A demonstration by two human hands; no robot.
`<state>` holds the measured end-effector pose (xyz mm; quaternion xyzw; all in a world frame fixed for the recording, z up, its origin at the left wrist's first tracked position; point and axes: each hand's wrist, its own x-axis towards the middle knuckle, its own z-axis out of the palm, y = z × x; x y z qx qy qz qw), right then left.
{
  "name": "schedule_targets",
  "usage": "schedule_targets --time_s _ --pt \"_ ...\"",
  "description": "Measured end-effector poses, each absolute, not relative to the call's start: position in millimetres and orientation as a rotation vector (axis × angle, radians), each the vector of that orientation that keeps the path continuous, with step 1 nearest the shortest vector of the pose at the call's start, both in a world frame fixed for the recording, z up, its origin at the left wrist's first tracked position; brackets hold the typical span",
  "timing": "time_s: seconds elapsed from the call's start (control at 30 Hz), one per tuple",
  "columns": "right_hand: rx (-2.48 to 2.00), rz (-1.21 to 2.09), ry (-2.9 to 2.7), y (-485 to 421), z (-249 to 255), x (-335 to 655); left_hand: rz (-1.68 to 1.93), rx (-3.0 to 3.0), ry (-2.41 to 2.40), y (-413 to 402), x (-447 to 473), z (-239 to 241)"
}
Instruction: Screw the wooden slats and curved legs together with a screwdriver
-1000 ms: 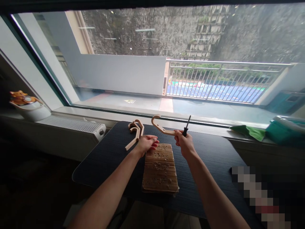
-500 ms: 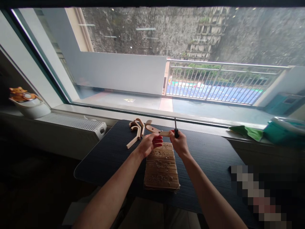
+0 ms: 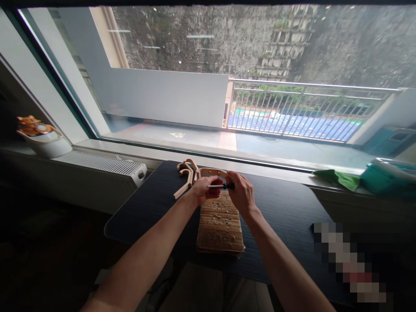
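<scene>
Centrally, a screwdriver [image 3: 222, 186] is held level between both hands above the dark surface [image 3: 286, 203]. Its black handle is clasped by the right hand [image 3: 242, 195], while the end of its thin metal shaft is pinched in the curled fingers of the left hand [image 3: 203, 189]. A curved wooden piece [image 3: 212, 172] is seen just behind the fingers, touching or nearly touching them; whether it is gripped cannot be told.

Directly beneath the hands, a ribbed cardboard slab [image 3: 220, 227] is laid lengthwise on the surface, its top pitted with clusters of small holes. Further wooden pieces [image 3: 186, 175], hooked at one end, are piled just to the left of the left hand, near the far edge. Nothing is set between the hands and the slab. A white radiator [image 3: 100, 164] is fixed below the sill at left, and a white bowl [image 3: 43, 145] is set beyond it. A green cloth [image 3: 338, 178] is spread on the sill at right, well apart from the hands. A metal railing [image 3: 308, 108] is visible through the window [image 3: 195, 65].

The screwdriver is small and slender, with a short dark grip and a bright shaft pointed left.
</scene>
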<state>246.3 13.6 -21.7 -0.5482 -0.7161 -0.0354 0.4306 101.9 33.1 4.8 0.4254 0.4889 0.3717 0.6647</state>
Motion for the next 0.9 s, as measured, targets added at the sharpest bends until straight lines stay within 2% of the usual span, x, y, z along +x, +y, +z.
schedule_targets --time_s 0.23,0.47,0.63,0.77,0.9 --pt "-1.668 0.151 -1.427 16.5 -33.2 275.7 0.729 1.538 1.639 48.2 65.5 -19.6" --pt "-1.434 0.771 -0.86 -20.2 -41.1 297.4 0.559 1.849 1.885 43.2 52.8 -15.9" --pt "-1.187 1.181 -0.501 -54.6 -46.5 281.0 0.469 1.906 1.751 1.7 57.5 -28.0" --pt "-1.131 1.241 -0.418 -62.4 -52.8 267.5 0.769 1.686 1.508 -14.3 72.4 -43.2" --pt "-1.027 1.237 -0.379 -58.9 -48.7 273.1 1.031 1.246 1.318 -13.5 81.0 -38.7"
